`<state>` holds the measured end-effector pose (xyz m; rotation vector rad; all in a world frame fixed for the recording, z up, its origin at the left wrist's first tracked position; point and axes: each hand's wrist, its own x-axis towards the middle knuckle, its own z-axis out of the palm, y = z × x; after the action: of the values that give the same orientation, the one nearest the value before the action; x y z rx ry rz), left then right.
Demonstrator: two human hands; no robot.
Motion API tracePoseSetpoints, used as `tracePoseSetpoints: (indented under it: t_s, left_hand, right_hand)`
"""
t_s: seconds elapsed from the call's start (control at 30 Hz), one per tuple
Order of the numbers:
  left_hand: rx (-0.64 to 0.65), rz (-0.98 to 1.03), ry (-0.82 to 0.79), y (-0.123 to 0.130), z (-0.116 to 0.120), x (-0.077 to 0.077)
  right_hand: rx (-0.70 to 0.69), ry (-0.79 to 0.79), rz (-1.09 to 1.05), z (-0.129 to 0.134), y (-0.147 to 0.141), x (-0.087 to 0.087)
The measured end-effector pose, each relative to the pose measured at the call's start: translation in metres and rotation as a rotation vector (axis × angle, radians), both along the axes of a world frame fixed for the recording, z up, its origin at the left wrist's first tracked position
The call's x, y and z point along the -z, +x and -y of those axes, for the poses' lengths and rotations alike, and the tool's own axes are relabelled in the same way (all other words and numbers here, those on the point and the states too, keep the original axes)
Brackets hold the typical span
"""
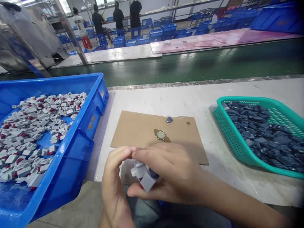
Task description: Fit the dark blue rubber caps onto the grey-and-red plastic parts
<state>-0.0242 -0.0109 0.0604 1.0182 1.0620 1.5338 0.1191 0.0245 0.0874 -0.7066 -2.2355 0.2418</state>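
In my right hand [173, 172] are several small grey plastic pieces [147, 181] with red parts, held between thumb and curled fingers. A bit of dark blue shows among them. Facing it, my left hand [115, 183] is bent into an arch, its fingertips meeting the right fingers; anything pinched there is too small to make out. Just beyond my hands lies a flat piece of cardboard [135, 126]. On it rest a round, pale-centred object with a beaded metal-looking rim [161, 135] and a small dark blue piece [169, 119].
At left stands a blue crate [91, 126] of grey and red pieces. A green perforated basket [228, 133] at right holds dark blue pieces. Past the white worktop [147, 101] runs a green conveyor belt [133, 71]. Several people are in the background among blue crates.
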Motion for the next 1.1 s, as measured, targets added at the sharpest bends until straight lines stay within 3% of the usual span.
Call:
tracePoseSetpoints:
  t_s: [0.23,0.33,0.43,0.53,0.73,0.97,1.1]
  left_hand:
    - [0.122,-0.175,-0.055,0.009,-0.008,-0.013]
    - [0.218,-0.123,-0.086,0.01,-0.01,-0.017]
    - [0.319,0.019,-0.227,0.009,-0.01,-0.017]
    - [0.279,0.19,-0.357,0.013,-0.008,-0.013]
    - [0.202,0.337,-0.422,0.024,-0.002,-0.012]
    - [0.18,0.378,-0.42,0.025,0.005,-0.011]
    - [0.272,0.48,-0.457,0.026,0.005,-0.007]
  right_hand:
    - [0.05,0.128,0.185,-0.006,-0.004,-0.007]
    - [0.1,0.14,0.118,-0.007,-0.002,-0.006]
    - [0.037,0.018,0.046,-0.009,0.003,-0.007]
    - [-0.067,-0.129,-0.013,-0.01,0.004,-0.008]
    - [-0.112,-0.212,-0.119,-0.006,-0.004,0.0]
    - [-0.078,-0.183,-0.107,-0.002,-0.005,0.002]
    - [-0.073,-0.128,-0.011,-0.004,0.0,-0.002]
